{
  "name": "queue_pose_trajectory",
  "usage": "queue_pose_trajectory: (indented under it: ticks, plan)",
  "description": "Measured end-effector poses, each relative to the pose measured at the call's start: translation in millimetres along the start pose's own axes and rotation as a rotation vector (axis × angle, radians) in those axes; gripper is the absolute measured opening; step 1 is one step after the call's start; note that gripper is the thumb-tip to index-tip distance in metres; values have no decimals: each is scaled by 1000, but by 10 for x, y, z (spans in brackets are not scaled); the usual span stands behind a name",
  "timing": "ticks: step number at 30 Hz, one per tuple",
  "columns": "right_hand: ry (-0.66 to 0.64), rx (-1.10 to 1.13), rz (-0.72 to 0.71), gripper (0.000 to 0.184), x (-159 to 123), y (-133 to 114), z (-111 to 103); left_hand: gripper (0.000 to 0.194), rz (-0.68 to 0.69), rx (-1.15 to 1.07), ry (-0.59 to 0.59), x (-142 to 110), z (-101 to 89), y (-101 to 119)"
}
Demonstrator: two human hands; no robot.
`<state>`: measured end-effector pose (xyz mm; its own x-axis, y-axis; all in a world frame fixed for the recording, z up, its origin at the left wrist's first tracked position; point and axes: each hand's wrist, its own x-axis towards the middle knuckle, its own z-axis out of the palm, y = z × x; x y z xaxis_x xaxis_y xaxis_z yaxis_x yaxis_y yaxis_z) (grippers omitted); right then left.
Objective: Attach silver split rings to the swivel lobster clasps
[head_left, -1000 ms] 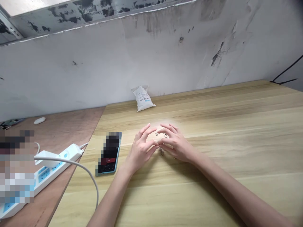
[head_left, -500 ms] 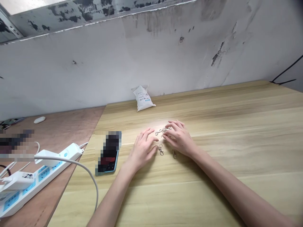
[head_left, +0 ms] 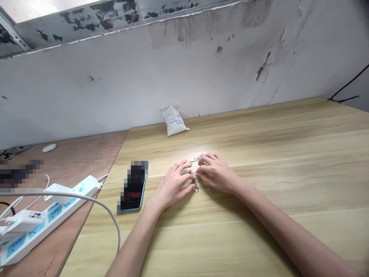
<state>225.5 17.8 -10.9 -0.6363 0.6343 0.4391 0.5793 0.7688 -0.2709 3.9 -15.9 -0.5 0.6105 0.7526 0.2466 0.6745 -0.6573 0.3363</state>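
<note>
My left hand rests low over the table, its fingers apart and slightly bent. Its thumb and index fingertips are at the upper end of a small metal swivel clasp, partly covering it; I cannot tell whether they grip it. My right hand arches over a small cluster of metal clasps, with curled fingers spread and thumb apart from the index finger. Part of the cluster is hidden under those fingers. Another metal clasp lies below the right palm, partly covered by the hand.
A white plastic packet leans near the wall. To the left lies a phone, partly blurred out. A white power strip with plugs stands on the brown table, and a grey cable curves across the left foreground.
My left fingertips have moved slightly right and down onto the near clasp's upper end. My right hand has shifted a little left and down, uncovering some far clasps.
</note>
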Motion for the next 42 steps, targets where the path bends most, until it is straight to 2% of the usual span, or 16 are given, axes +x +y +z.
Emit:
queue_pose_trajectory:
  ticks: [6,10,13,19,22,28,34,38,42]
  plan:
    - [-110,12,-18,25,19,-149,21,17,56,145,54,5,43,-43]
    - [-110,-70,-5,20,13,-219,61,14,66,212,104,24,73,-19]
    - [-113,-77,12,17,1,-202,61,11,52,193,88,26,75,-10]
    - [-147,-24,27,12,-1,-137,27,29,-8,180,92,29,98,1]
    - [-169,-28,43,12,1,-141,30,26,-14,215,84,48,121,23]
    - [-140,-220,-7,16,-3,-137,70,15,2,251,128,69,147,5]
    - [-99,-294,-53,21,20,-121,112,17,8,220,167,59,161,-43]
    - [-85,-296,-46,20,14,-116,141,7,-30,177,142,57,131,-38]
    - [-72,-288,-25,17,-5,-105,176,6,-81,155,93,50,94,-28]
